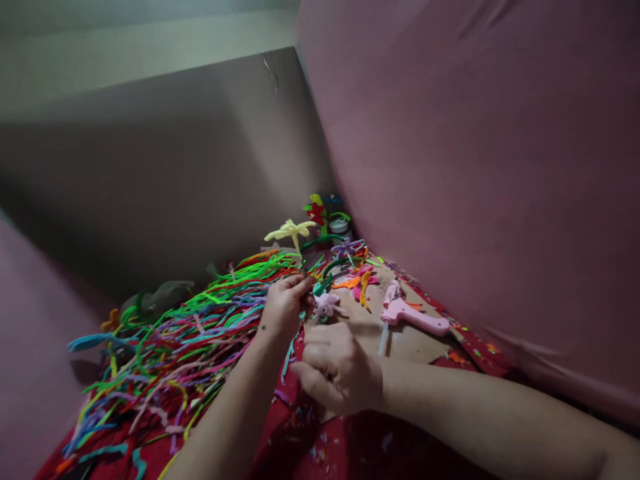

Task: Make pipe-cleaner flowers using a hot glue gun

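Observation:
A pale yellow pipe-cleaner flower (291,231) stands upright above my left hand (286,303), whose thumb and fingers are pinched on its stem. Just below and to the right, my right hand (341,368) is closed with the knuckles up. Whatever it may hold is hidden under the curled fingers. A pale lilac pipe-cleaner flower (327,305) shows just beyond the right knuckles. Farther off lie a purple pipe-cleaner flower (347,248) and orange and pink petals (367,283) on a cardboard sheet (370,327).
Many coloured pipe cleaners (215,333) spread over the red cloth (280,440) at left. A pink glue gun (415,317) with a glue stick rests on the cardboard at right. A white-lidded jar (340,227) and a red flower (316,213) stand at the back, near the pink wall (475,167).

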Available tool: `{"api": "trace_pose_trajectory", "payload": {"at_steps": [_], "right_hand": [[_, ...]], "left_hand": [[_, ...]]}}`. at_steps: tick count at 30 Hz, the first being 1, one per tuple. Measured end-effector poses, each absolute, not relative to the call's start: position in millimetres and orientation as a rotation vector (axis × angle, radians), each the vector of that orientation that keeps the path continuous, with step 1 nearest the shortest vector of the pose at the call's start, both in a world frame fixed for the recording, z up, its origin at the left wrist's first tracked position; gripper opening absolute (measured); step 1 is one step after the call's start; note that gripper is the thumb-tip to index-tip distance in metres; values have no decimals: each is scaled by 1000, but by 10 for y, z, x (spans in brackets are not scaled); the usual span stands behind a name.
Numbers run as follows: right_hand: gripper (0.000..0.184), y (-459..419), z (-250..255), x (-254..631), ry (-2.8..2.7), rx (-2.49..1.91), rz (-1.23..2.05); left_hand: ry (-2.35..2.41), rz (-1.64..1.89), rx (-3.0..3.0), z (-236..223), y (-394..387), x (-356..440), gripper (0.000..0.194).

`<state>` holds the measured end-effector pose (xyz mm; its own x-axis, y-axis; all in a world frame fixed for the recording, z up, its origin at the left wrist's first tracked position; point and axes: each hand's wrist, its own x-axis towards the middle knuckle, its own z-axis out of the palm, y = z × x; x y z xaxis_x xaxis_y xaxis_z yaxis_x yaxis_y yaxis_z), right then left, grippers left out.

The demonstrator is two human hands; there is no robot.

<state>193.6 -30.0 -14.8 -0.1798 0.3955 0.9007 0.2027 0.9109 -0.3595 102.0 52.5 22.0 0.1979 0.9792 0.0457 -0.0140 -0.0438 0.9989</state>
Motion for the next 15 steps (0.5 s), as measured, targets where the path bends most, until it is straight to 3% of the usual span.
{"api": "trace_pose_trajectory", "payload": {"at_steps": [6,10,15], "right_hand": [[36,-244,-241,1912,-1766,-433,62],[37,-233,-269,1875,-1753,-430,36],[38,-225,-269,1836,-1725,-429,13]], "left_hand": [[1182,927,1292,-38,839,1411,18],[1285,842,1263,-89,995,1543,33],[1379,782,1276,-167,1086,1625,35]]}}
